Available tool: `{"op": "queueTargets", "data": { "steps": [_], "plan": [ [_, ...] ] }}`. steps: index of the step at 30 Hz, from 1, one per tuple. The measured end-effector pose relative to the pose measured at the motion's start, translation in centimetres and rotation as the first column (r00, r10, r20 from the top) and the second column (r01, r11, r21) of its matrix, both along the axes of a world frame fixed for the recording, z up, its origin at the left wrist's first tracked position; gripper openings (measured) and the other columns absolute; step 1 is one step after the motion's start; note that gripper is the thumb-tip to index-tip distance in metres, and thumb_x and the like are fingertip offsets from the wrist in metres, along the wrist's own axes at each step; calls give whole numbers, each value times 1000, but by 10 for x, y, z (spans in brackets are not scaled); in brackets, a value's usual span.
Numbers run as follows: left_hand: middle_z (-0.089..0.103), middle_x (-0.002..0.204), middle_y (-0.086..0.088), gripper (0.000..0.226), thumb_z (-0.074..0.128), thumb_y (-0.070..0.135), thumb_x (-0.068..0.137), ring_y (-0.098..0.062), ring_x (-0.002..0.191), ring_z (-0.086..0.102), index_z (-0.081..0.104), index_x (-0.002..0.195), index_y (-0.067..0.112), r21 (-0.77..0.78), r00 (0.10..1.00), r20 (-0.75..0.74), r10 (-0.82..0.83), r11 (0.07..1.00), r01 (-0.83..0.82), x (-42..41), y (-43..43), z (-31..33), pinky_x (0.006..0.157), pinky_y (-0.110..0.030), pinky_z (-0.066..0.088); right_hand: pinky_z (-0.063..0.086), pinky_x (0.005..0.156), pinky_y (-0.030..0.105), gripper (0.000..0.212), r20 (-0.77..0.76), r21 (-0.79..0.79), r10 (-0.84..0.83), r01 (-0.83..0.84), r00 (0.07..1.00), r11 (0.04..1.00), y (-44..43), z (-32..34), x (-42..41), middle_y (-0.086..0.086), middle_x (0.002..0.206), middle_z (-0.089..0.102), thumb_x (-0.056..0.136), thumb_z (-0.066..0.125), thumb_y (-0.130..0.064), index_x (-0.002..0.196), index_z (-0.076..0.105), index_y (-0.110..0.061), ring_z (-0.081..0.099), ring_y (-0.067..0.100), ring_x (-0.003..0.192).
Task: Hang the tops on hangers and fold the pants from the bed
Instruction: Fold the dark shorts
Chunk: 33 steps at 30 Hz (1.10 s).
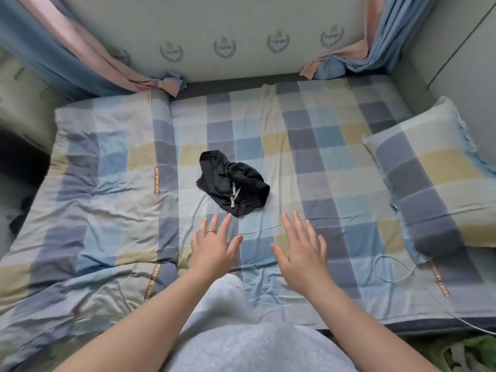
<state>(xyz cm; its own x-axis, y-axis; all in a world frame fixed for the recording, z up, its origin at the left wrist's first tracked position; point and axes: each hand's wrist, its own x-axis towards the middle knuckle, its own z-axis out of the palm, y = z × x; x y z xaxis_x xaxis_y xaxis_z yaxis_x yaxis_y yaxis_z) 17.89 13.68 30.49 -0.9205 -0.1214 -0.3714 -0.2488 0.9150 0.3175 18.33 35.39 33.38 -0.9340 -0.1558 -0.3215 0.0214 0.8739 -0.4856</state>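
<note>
Middle of the bed: black garment [233, 183], a crumpled heap of thin, smooth fabric, with a white drawstring [234, 196] lying flat across its folds.
Left hand [213, 247]: palm down, fingers straight and spread, holding nothing; fingertips close to the garment's near edge but apart from it; a slim ring [211, 231] on one finger.
Right hand [302, 249]: palm down, fingers spread, holding nothing, well apart from the left hand and to the right of the garment.
Sheet [308, 146]: soft cotton in blue, grey and pale yellow checks, lightly creased.
Quilt [94, 183]: same check, puffy and rumpled, folded along the left side.
Pillow [434, 178]: matching check with a frilled edge, at the right.
Cord [394, 275]: thin and white, looped on the sheet near the pillow.
</note>
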Motion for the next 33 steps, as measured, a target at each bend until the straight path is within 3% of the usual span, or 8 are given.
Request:
{"op": "queueTargets", "data": {
  "steps": [6, 12, 17, 23, 26, 29, 33],
  "plan": [
    [8, 169, -2, 65, 30, 61, 101, -26, 154, 0, 12, 159, 37, -68, 999, 46, -29, 997, 32, -75, -53, -87, 123, -48, 9, -2, 122, 51, 70, -29, 47, 16, -15, 999, 999, -39, -66, -80, -13, 167, -13, 101, 33, -56, 157, -7, -41, -10, 18, 154],
    [7, 169, -1, 65, 31, 60, 101, -26, 154, -1, 13, 159, 36, 7, 984, 162, 80, 997, -82, -138, -118, -175, 122, -48, 9, 2, 122, 48, 70, 73, 124, 61, -70, 995, 990, -112, -135, -164, -14, 167, -13, 101, 33, -56, 157, -8, -42, -9, 17, 154],
    [8, 168, -1, 66, 32, 59, 101, -27, 154, 3, 12, 159, 34, 74, 961, 230, 154, 982, -175, -191, -170, -239, 122, -46, 13, 4, 123, 45, 71, 96, 207, 217, -233, 971, 950, -174, -186, -240, -14, 167, -11, 100, 33, -58, 156, -7, -43, -6, 16, 154],
    [12, 167, -3, 68, 40, 53, 102, -27, 151, 13, 13, 159, 28, 170, 961, 214, 175, 962, -213, -280, -224, -339, 117, -46, 23, 8, 122, 45, 70, 121, 298, 305, -328, 945, 897, -236, -265, -340, -14, 167, -5, 100, 36, -56, 157, -2, -43, -1, 16, 154],
    [25, 162, -7, 70, 47, 50, 100, -31, 143, 26, 17, 158, 23, 158, 973, 148, 179, 967, -202, -330, -247, -381, 112, -44, 31, 8, 122, 44, 69, 123, 340, 348, -369, 929, 865, -259, -300, -384, -14, 167, -3, 100, 37, -55, 157, -1, -43, 0, 15, 154],
    [41, 145, -6, 61, 54, 49, 97, -32, 131, 38, 34, 148, 22, 126, 982, 107, 155, 978, -168, -366, -261, -419, 103, -43, 37, 9, 121, 44, 68, 130, 369, 409, -427, 903, 826, -282, -332, -426, -13, 168, 0, 101, 36, -53, 158, 0, -41, 2, 18, 154],
    [50, 118, -1, 26, 56, 45, 96, -28, 109, 46, 52, 111, 24, 119, 980, -46, 196, 975, -189, -370, -266, -462, 86, -40, 35, 9, 121, 46, 67, 125, 390, 459, -469, 880, 792, -316, -374, -472, -10, 168, 3, 102, 39, -50, 159, 5, -38, 4, 20, 154]
  ]
}}
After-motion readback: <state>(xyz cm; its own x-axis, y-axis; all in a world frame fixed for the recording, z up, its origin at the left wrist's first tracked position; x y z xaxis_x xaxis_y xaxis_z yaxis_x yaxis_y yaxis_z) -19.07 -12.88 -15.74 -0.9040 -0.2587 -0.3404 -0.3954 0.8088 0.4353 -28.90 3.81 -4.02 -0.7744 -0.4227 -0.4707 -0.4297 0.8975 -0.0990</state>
